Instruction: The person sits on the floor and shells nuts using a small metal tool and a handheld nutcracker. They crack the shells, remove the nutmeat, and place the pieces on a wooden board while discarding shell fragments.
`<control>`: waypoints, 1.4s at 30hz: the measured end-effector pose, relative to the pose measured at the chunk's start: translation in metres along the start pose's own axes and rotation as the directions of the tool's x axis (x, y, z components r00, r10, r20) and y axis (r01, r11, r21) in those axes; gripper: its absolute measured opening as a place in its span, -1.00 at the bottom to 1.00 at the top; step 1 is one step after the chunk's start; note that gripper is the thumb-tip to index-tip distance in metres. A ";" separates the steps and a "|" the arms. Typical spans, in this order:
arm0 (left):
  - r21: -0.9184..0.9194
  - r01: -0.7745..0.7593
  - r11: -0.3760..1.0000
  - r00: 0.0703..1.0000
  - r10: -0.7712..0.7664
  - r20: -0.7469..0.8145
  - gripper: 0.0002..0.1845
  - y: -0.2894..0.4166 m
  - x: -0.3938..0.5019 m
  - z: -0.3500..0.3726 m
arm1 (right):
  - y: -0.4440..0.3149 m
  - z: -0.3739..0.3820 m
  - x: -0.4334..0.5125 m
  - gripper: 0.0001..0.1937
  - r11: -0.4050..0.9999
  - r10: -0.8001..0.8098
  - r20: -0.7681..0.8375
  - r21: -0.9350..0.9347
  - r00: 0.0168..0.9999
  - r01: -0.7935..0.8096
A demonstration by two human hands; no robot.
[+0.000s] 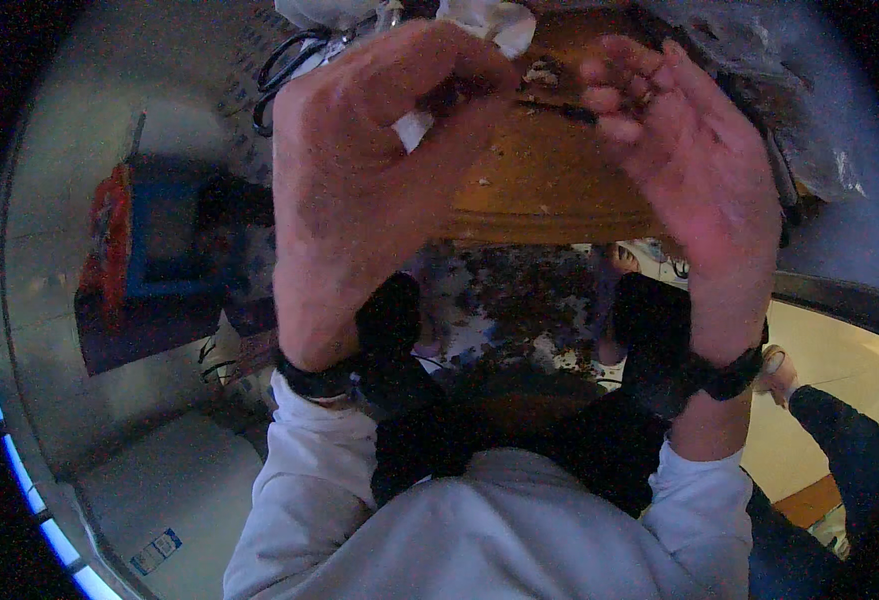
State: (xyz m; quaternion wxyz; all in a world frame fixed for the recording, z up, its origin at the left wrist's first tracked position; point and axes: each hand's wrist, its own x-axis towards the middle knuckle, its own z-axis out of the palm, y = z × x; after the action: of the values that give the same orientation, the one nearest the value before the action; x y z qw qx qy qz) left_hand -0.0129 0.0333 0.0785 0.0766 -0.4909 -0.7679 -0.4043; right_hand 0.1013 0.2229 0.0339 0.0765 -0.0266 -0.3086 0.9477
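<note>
My left hand (379, 142) is raised over the left part of a brown wooden table (559, 187), its fingers curled towards the thumb; whether something small is between the fingertips cannot be told. My right hand (679, 142) is at the right, palm partly up with bent fingers, and small dark bits seem to lie at its fingertips, too blurred to name. Between the hands, a thin dark tool-like thing (559, 110) lies on the wood, its right end beside my right fingers. A small pale crumpled piece (543, 73) rests just behind it. Crumbs are scattered on the tabletop.
White crumpled material (492, 22) and a looped black cable (282, 75) are at the back left. Clear plastic wrapping (799, 90) lies at the back right. A blue-framed container (165, 232) stands to the left. Another person's leg (837, 442) is at the lower right.
</note>
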 end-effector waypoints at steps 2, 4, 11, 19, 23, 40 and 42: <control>0.029 0.008 1.000 0.978 -0.014 0.210 -0.83 -0.011 0.000 -0.005 | -0.007 -0.005 0.001 -0.63 1.000 -0.024 0.015 0.000 1.000 0.024; 0.045 -0.073 0.996 0.951 0.056 0.306 -0.85 -0.022 -0.002 -0.001 | -0.009 -0.008 0.001 -0.65 1.000 -0.019 -0.006 -0.015 1.000 0.019; 0.119 -0.235 0.965 0.930 0.187 0.318 -0.89 -0.040 -0.005 0.014 | -0.009 0.008 0.017 -0.71 1.000 -0.002 0.062 0.000 0.998 0.002; 0.148 -0.211 0.966 0.929 0.151 0.339 -0.90 -0.039 -0.006 0.012 | -0.003 0.031 0.010 -0.75 0.998 -0.068 -0.242 -0.035 0.968 0.061; 0.092 -0.098 0.991 0.941 0.062 0.332 -0.88 -0.028 -0.004 0.009 | 0.003 0.021 0.019 -0.74 0.988 -0.123 -0.161 -0.113 0.979 0.106; 0.140 -0.246 0.959 0.874 0.156 0.461 -0.87 -0.005 -0.024 0.019 | 0.022 0.006 0.019 -0.74 0.993 -0.039 -0.039 -0.114 0.999 0.034; 0.148 -0.275 0.950 0.877 0.185 0.443 -0.87 0.002 -0.033 0.014 | 0.031 0.011 0.016 -0.74 0.989 0.017 0.007 -0.147 1.000 -0.016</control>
State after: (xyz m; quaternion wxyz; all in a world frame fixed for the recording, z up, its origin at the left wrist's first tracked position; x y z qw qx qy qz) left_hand 0.0089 0.0208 0.0534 0.0065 -0.6443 -0.7397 -0.1941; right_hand 0.0808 0.1946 0.0248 0.0652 -0.0309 -0.3777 0.9231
